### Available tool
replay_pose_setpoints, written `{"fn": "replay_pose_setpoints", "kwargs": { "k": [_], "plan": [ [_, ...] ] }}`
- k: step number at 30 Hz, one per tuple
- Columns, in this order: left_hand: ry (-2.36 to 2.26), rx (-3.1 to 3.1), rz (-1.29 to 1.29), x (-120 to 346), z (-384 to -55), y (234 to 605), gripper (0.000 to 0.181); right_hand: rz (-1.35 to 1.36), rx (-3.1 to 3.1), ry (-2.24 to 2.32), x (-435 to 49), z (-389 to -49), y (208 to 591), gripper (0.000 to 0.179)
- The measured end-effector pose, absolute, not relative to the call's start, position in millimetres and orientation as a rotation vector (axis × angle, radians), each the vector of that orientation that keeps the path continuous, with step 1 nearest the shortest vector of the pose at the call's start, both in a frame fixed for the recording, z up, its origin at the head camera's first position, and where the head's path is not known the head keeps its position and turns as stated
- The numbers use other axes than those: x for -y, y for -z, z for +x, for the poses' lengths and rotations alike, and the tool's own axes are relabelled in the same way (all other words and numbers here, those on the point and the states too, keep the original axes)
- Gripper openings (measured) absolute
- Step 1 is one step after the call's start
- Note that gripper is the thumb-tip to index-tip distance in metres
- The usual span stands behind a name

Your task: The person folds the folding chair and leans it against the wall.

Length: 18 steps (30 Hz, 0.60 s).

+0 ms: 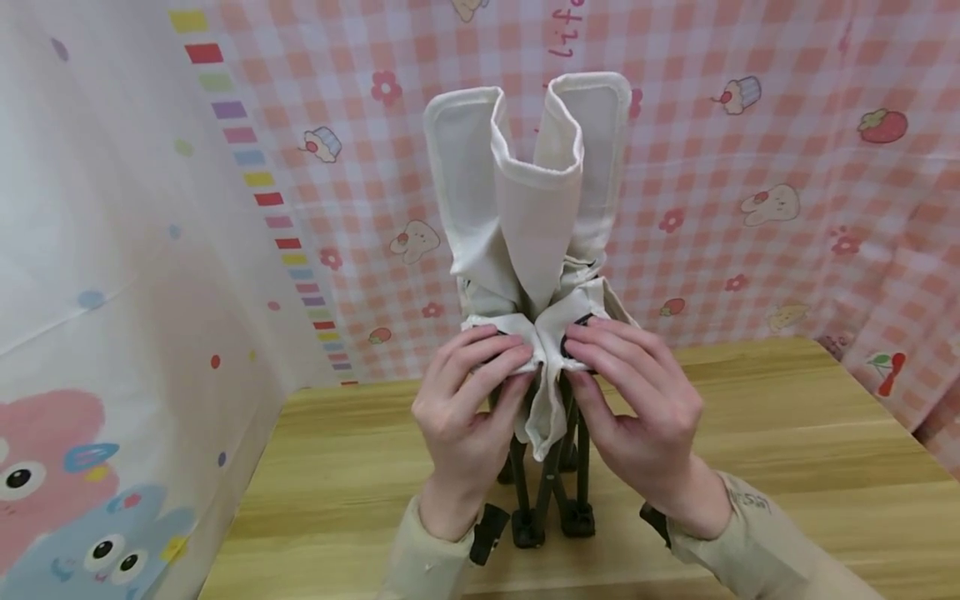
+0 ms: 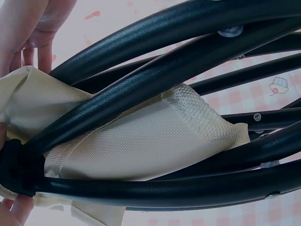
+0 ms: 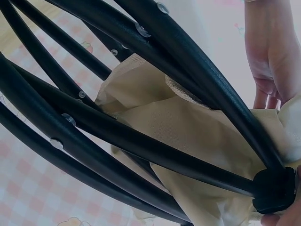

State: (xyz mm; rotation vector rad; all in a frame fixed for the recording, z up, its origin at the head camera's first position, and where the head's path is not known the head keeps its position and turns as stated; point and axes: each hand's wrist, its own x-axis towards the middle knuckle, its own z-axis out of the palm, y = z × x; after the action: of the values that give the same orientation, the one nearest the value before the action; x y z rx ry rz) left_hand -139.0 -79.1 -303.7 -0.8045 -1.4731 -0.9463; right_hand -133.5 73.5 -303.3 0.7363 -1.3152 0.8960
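A small folding chair, its beige fabric (image 1: 534, 225) bunched together, stands upright on black tubular legs (image 1: 583, 446). My left hand (image 1: 465, 412) grips the near left corner of the seat, fingers over the top and thumb beneath. The near right corner is held the same way by my right hand (image 1: 648, 404). Between the hands the cloth sags in a fold. In the left wrist view a black corner joint (image 2: 21, 169) sits at my fingers, with tubes (image 2: 141, 89) running from it. Another black joint (image 3: 275, 190) shows in the right wrist view.
The chair's feet (image 1: 528, 529) rest close together on a wood-grain table (image 1: 345, 492). Behind it hangs a pink checked curtain (image 1: 697, 275); a white printed curtain (image 1: 150, 275) hangs at the left. Black straps (image 1: 489, 533) are at the cuffs.
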Motion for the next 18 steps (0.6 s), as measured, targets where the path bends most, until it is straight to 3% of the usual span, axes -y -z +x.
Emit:
{"fn": "replay_pose_setpoints", "kwargs": {
  "k": [18],
  "plan": [
    [0.947,1.497,-0.826,80.8,-142.1,303.4,0.018,0.763,1.316,-0.910,-73.5,-138.4,303.5,0.031]
  ]
}}
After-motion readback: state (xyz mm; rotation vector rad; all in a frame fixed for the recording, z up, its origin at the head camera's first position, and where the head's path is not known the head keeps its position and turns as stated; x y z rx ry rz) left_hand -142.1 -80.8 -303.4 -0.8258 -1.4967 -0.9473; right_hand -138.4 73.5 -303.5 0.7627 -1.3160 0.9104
